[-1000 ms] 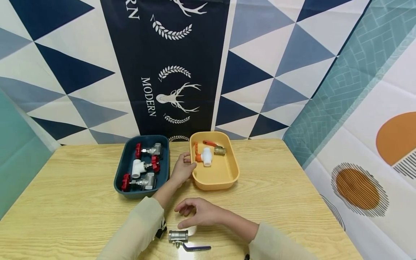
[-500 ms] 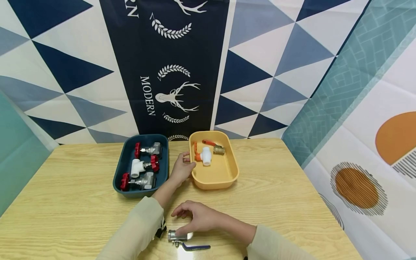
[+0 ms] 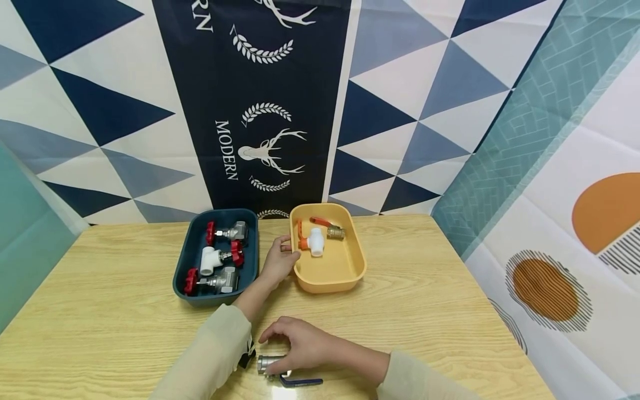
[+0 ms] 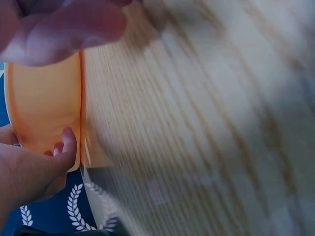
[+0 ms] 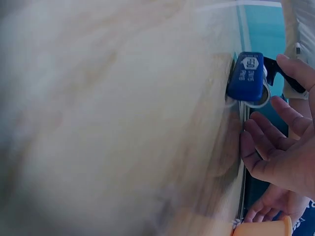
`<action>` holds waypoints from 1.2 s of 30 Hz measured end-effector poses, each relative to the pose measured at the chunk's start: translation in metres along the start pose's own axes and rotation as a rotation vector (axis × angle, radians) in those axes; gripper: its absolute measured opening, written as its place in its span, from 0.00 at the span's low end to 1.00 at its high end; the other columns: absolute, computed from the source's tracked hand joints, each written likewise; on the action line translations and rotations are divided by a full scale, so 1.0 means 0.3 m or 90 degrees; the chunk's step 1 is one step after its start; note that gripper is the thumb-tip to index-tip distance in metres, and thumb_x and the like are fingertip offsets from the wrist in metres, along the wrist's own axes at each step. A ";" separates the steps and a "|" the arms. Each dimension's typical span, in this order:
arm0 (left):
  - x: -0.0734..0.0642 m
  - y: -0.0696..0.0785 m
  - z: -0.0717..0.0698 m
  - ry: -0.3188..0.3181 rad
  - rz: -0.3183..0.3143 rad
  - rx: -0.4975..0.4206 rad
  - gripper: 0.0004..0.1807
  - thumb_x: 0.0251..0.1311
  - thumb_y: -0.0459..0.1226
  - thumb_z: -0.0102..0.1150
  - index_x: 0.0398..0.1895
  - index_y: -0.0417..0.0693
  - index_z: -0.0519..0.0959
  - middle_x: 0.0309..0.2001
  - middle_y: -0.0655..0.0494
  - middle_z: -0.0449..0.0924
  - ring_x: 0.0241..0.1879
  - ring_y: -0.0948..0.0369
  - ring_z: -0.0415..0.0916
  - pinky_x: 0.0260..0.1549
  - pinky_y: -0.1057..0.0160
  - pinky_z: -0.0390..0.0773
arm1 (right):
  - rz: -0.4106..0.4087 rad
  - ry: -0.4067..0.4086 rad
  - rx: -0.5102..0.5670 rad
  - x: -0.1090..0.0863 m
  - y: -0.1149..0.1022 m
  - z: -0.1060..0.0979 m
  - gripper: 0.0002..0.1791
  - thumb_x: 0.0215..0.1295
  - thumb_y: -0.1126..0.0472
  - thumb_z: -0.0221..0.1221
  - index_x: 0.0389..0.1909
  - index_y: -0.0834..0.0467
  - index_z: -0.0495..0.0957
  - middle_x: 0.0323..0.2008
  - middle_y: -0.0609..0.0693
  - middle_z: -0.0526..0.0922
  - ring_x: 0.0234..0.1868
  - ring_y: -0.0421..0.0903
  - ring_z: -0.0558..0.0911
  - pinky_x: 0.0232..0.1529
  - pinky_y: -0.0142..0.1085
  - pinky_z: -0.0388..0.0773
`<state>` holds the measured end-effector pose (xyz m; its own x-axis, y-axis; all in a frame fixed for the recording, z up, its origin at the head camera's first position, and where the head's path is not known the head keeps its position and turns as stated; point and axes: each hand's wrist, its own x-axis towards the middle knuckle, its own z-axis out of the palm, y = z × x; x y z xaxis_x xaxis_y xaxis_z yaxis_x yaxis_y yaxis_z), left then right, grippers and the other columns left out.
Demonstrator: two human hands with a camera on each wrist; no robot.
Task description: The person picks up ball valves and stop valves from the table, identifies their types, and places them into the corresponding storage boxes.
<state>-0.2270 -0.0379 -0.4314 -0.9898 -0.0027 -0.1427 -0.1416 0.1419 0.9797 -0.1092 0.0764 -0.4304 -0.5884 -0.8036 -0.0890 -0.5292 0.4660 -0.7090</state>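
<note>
Beside the yellow bin (image 3: 332,272), my left hand (image 3: 279,261) holds its left wall, thumb at the rim and fingers against the outside. In the left wrist view that hand (image 4: 34,169) lies along the orange-looking bin wall (image 4: 47,103). My right hand (image 3: 306,345) hovers over a silver ball valve (image 3: 265,364) with a blue lever handle (image 3: 302,383) near the front. Its thumb overlaps the valve body, and its fingers curve in the air above. The right wrist view shows a gap between the right hand's fingers (image 5: 266,140) and the blue handle (image 5: 246,78).
In the yellow bin lie a white valve (image 3: 316,242) with an orange handle and a brass valve (image 3: 335,231) with a red lever. A dark blue bin (image 3: 181,278) left of my left forearm holds three red-wheeled valves. Patterned cloth (image 3: 380,139) hangs behind the table.
My right hand has come down toward me and slightly left, so its thumb now overlaps the silver valve. My left hand has stayed at the yellow bin.
</note>
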 end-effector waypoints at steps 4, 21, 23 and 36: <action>-0.004 -0.003 0.000 0.000 0.002 0.000 0.29 0.63 0.33 0.53 0.67 0.44 0.58 0.53 0.40 0.67 0.51 0.49 0.72 0.42 0.58 0.79 | -0.015 -0.006 -0.028 -0.002 -0.004 0.009 0.24 0.54 0.49 0.66 0.52 0.51 0.76 0.46 0.42 0.78 0.45 0.30 0.73 0.48 0.22 0.70; -0.006 0.000 -0.001 0.004 -0.001 -0.001 0.29 0.62 0.33 0.53 0.67 0.44 0.59 0.52 0.41 0.67 0.51 0.49 0.72 0.41 0.61 0.78 | -0.037 -0.018 -0.115 0.001 -0.020 0.038 0.26 0.53 0.48 0.67 0.52 0.52 0.76 0.43 0.40 0.77 0.41 0.29 0.71 0.41 0.18 0.67; -0.006 0.001 -0.001 0.003 0.001 -0.004 0.29 0.62 0.33 0.53 0.67 0.44 0.59 0.52 0.41 0.67 0.51 0.49 0.72 0.41 0.61 0.78 | -0.041 -0.023 -0.130 0.004 -0.018 0.040 0.26 0.52 0.47 0.67 0.52 0.51 0.76 0.43 0.40 0.77 0.40 0.29 0.71 0.39 0.18 0.67; -0.003 0.006 -0.001 0.004 -0.007 0.003 0.29 0.62 0.33 0.53 0.67 0.44 0.59 0.53 0.41 0.68 0.53 0.49 0.72 0.42 0.60 0.78 | -0.044 -0.036 -0.210 0.002 -0.036 0.045 0.26 0.52 0.48 0.67 0.52 0.50 0.76 0.41 0.41 0.75 0.38 0.29 0.69 0.38 0.16 0.64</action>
<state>-0.2263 -0.0378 -0.4295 -0.9882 -0.0097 -0.1526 -0.1524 0.1468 0.9774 -0.0956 0.0661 -0.4323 -0.5141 -0.8526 -0.0943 -0.7412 0.4968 -0.4514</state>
